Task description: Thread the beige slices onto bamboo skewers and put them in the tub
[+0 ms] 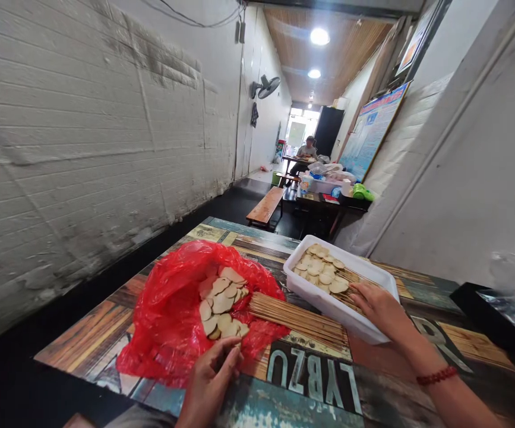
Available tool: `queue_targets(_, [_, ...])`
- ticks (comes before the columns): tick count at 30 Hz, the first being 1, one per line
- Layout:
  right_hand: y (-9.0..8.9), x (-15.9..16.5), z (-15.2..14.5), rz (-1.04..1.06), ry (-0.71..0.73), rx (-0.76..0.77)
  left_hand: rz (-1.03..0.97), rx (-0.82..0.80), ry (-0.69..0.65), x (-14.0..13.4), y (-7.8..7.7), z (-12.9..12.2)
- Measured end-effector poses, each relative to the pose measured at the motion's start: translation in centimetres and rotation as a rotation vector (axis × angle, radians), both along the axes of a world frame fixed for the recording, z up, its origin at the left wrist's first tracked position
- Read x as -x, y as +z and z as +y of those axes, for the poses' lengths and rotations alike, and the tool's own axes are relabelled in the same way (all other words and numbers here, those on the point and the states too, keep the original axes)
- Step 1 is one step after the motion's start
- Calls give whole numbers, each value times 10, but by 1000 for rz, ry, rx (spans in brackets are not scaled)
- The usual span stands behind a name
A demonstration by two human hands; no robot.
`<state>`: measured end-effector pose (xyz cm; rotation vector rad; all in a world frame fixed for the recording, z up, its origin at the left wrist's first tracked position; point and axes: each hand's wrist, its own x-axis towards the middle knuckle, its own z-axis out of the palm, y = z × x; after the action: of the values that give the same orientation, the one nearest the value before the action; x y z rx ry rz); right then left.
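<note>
My left hand (215, 374) is at the near edge of a crumpled red plastic bag (163, 315). Its thumb and fingers are drawn together; whatever they may hold is too small to make out. Pale slices that look like potato (224, 300) lie in the open bag. A bundle of thin wooden skewers (299, 318) rests partly on the bag and partly on the table. Over the white plastic tray (341, 312), my right hand (377, 306) has its fingers stretched out, touching the skewer ends. Skewered slices (322, 267) lie inside that tray.
The patterned table (302, 410) carries painted letters. At right stands a black container (484, 315) with clear plastic. Beyond are a wooden bench (266, 205), a cluttered table (310, 199) and a seated person (306, 151). A white brick wall (83, 131) runs along the left.
</note>
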<state>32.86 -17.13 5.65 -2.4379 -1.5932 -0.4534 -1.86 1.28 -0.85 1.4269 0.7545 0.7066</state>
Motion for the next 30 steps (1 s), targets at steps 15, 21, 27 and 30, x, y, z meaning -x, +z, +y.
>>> queue_targets(15, [22, 21, -4, 17, -29, 31, 30, 7, 16, -2, 10, -4])
queue_targets(21, [16, 24, 17, -75, 59, -31, 45, -32, 27, -3, 9, -4])
queue_targets(27, [-16, -10, 15, -31, 72, 88, 32, -36, 32, -2, 11, -7])
queue_targets(30, [-29, -28, 11, -7, 104, 106, 28, -32, 20, -1, 11, -8])
